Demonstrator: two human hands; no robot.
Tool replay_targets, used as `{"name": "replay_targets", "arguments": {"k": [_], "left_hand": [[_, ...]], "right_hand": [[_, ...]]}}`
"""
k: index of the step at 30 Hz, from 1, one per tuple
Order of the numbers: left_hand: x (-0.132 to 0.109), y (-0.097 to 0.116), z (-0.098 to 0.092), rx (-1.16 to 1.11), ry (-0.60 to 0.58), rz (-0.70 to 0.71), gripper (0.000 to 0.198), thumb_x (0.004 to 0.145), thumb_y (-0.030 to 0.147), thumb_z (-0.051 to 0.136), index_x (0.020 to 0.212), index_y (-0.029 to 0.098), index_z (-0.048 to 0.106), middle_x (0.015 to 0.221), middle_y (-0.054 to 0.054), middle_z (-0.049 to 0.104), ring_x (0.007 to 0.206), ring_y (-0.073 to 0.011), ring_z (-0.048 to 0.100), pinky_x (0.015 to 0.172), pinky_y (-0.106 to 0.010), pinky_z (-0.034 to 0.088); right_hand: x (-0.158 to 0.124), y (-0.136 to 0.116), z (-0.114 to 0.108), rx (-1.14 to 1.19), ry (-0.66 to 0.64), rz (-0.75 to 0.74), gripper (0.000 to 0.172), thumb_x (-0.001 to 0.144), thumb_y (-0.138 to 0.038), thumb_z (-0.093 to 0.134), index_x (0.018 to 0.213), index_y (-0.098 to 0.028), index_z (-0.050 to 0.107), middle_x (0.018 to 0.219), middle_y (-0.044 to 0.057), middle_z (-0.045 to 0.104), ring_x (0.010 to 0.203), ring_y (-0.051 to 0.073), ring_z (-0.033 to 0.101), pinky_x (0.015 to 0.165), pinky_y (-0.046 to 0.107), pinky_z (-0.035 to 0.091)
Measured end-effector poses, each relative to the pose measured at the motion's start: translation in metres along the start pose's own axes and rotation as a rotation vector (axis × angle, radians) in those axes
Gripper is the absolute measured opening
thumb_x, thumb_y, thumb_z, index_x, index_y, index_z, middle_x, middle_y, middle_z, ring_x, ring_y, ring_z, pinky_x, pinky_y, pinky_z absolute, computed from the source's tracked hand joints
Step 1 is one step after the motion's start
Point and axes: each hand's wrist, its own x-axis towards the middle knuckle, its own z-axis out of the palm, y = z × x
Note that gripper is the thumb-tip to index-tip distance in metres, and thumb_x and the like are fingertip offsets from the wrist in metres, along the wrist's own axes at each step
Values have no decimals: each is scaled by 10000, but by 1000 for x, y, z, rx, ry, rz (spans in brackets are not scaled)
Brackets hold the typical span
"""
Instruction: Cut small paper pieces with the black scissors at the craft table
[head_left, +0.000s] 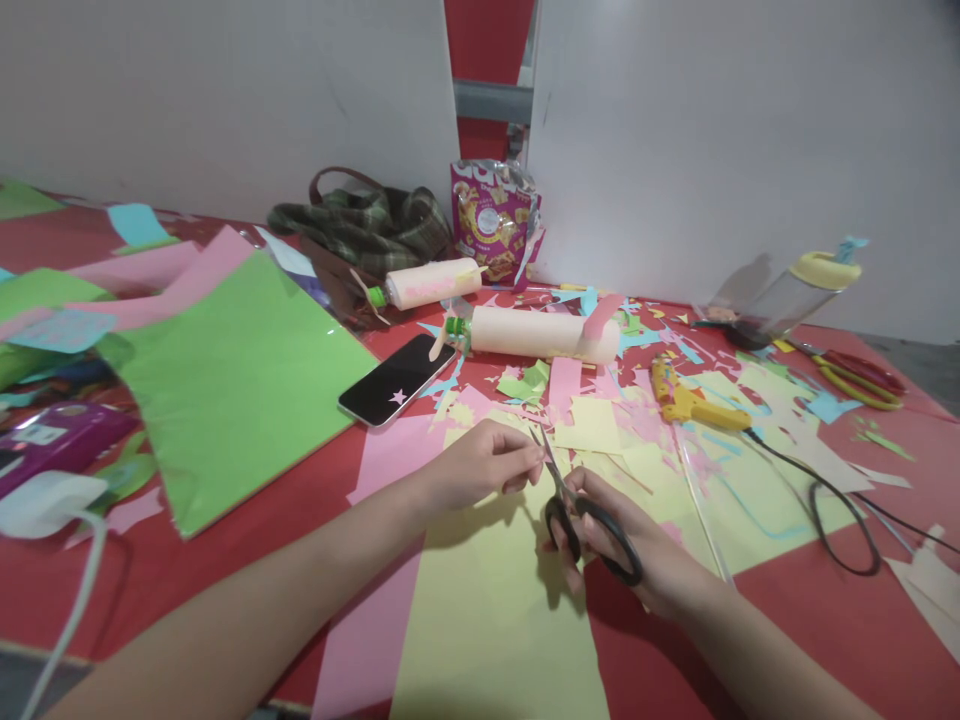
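Note:
My right hand (611,535) has its fingers through the handles of black-handled scissors (559,484), whose blades are slightly parted and point away from me. My left hand (491,462) is closed in a pinch at the blade tips. A tiny piece of pink paper (543,454) seems to show at its fingertips, mostly hidden. Beneath both hands lies yellow paper (495,610), overlapping a pink sheet (367,600). A small pink star (398,397) rests on the black phone (397,380) beyond my left hand.
Two paper-wrapped bottles (540,333) lie behind the phone among paper scraps. A yellow glue gun (694,400) with a black cable is at right, near red-and-yellow pliers (859,375) and a clear bottle (795,295). Green sheets (232,380) lie left. A snack bag (495,220) stands at back.

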Motion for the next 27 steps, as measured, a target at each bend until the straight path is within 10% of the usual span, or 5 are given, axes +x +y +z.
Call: {"name": "replay_targets", "arguments": {"k": [27], "left_hand": [[-5,4,23,-163,163,-44,287,745,282,424,523,129,522,445,41,363,435,-68,358,461,-203,294]], "right_hand": [[-3,1,5,43,-1,-47,285,723,-420,525,771,-198,353,732,-2,490,581,113,525,591,280,383]]}}
